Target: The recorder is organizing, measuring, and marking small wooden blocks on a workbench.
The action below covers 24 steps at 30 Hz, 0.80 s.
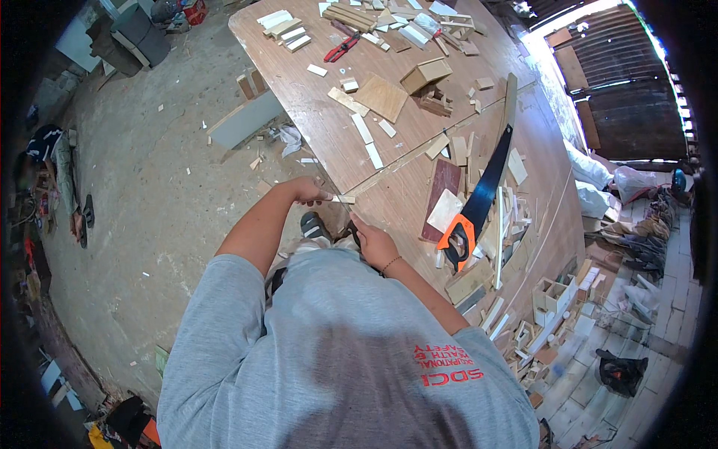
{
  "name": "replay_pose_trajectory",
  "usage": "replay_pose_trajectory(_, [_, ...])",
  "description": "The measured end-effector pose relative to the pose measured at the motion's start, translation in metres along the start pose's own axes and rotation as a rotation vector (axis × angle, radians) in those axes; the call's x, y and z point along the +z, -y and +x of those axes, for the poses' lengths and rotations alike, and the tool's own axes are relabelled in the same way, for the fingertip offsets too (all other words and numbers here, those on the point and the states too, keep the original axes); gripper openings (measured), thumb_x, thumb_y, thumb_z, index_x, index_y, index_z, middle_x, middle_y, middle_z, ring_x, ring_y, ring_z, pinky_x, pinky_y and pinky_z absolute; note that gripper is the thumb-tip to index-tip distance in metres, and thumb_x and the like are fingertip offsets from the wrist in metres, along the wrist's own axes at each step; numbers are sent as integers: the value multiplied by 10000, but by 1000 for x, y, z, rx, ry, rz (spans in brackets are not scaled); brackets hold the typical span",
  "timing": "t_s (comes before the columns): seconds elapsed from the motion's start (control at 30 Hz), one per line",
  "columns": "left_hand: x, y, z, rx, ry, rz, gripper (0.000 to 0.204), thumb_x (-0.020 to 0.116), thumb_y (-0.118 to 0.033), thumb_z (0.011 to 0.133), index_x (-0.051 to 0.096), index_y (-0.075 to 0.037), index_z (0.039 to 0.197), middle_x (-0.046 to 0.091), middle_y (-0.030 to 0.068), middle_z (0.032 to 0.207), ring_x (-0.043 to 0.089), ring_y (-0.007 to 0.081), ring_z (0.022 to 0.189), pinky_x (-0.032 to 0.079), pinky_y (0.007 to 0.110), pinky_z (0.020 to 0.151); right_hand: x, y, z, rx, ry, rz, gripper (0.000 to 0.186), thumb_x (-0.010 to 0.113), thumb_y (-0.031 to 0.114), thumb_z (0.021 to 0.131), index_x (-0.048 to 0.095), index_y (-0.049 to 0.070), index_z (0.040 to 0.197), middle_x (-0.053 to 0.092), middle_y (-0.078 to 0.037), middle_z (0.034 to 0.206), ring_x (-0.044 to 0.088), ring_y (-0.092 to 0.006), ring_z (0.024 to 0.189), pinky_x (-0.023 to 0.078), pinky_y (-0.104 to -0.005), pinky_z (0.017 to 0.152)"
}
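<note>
At the table's near-left edge, my left hand (pixel 308 190) pinches a small pale wood strip (pixel 344 200), its free end pointing right. Close below it, my right hand (pixel 375 243) is closed with the thumb toward the strip. A thin dark piece shows by its fingers, too small to name. On the tabletop to the right lies a handsaw (pixel 485 196) with an orange and black handle, apart from both hands. Beside the saw are a flat cream piece (pixel 445 210) and a dark red board (pixel 442 183).
Wood offcuts, a small wooden box (pixel 426 73) and red-handled pliers (pixel 342 47) lie across the far part of the table (pixel 292 86). A grey board (pixel 247 120) leans by the table's left side. More scraps (pixel 557 299) are piled at the right. Another person (pixel 63 172) is at far left.
</note>
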State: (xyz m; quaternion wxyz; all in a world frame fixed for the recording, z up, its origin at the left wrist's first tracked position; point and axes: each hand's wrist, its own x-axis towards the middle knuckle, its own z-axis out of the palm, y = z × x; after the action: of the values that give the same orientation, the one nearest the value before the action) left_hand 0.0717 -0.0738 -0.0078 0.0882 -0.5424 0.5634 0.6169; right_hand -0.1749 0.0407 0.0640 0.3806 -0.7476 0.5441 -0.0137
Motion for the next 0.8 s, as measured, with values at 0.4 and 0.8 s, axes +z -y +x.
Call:
replay_pose_trajectory(0.4, [6,8,4,-10,-15,-19,510,669,-555,720,704,-48,769,598,73,605,526,176,519,415,317,463,-11,-8,-5,-26,50,-22,489,467,129,895,394,202,1373,619,-220,931,592,-379,838,475,-431,756])
replay_pose_trajectory(0.8, [75,-5,-19,142,-351,-78,526,528,-491,858,643,3,998,646,227,914,624,357,862,474,416,759,-35,-1,-24,36,-100,77,525,440,136,896,317,135,1406,593,-244,982,581,-396,893,466,-431,805])
